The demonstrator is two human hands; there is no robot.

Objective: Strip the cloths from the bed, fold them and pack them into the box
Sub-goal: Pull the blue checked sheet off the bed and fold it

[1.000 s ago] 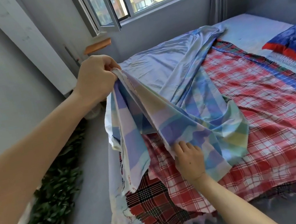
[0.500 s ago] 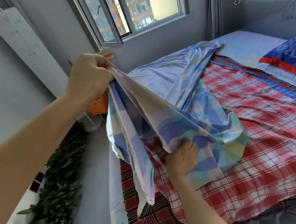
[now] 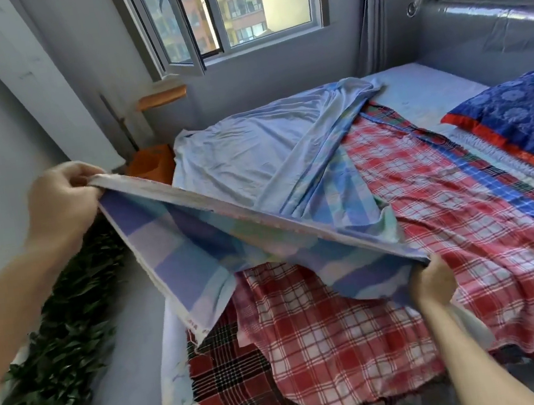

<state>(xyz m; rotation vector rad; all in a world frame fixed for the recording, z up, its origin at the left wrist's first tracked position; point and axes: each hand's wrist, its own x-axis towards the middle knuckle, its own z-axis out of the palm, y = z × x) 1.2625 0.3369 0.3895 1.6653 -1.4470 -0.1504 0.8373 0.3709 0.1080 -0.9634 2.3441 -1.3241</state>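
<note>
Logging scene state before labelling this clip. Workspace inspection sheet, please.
Surface: bed, mostly covered by cloths.
Job's things: blue check cloth lifted and stretched above red check cloth and dark plaid cloth; box not seen.
Clutter: blue pillow on bed.
Hands: left hand and right hand each grip the blue check cloth's edge.
Cables: thin cord at headboard top.
Surroundings: window, curtain, plants along the wall.

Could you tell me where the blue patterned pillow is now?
In the head view, the pillow lies at the right edge on the bed, near the grey headboard, right of the red checked cloth.
</note>
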